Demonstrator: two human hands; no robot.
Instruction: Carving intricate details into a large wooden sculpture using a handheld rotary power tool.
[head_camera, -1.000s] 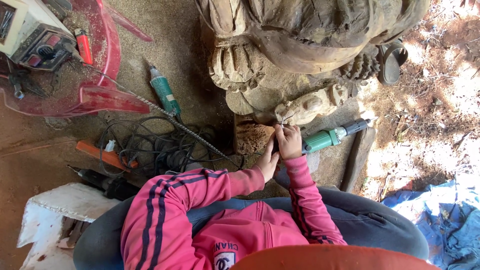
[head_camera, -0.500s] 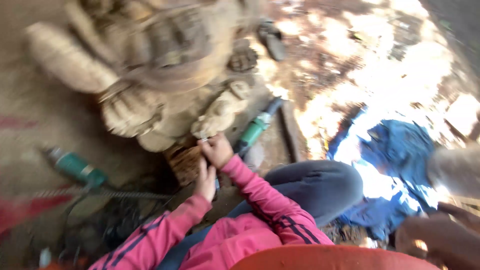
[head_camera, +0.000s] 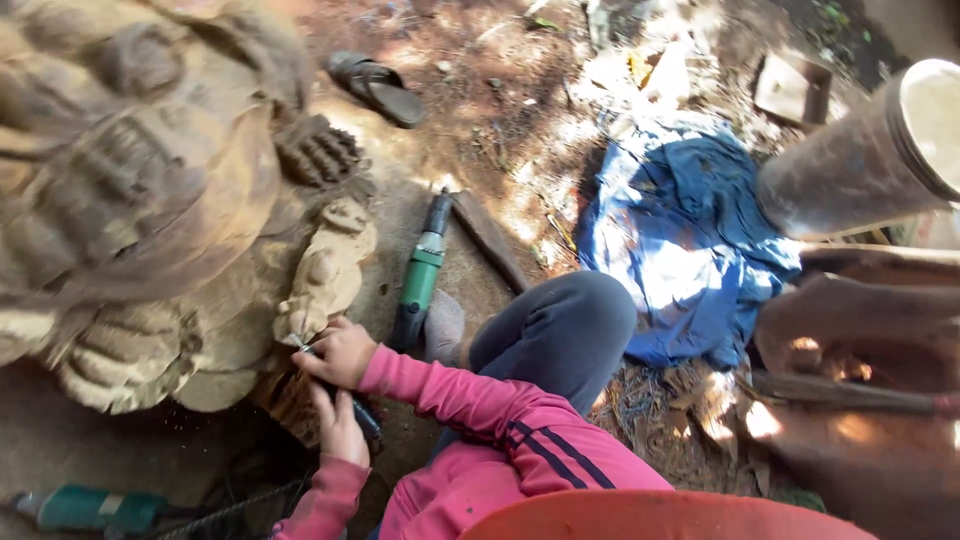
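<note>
**Both hands on small tool at the carving's base**

Right hand (head_camera: 343, 352) has fingers closed round the tip end of a slim dark hand tool (head_camera: 362, 415); left hand (head_camera: 340, 430) grips it lower. Tool's long axis runs from left-hand fingers up-left past right-hand fingers to the pale carved bit (head_camera: 322, 275) of the wooden sculpture (head_camera: 130, 200), touching just above. Right hand is nearer the wood. Green grinder (head_camera: 420, 275) lies on ground, right of fingers.

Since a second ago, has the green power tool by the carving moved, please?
No. The green power tool lies beside the wooden carving as before; only the camera swung.
</note>
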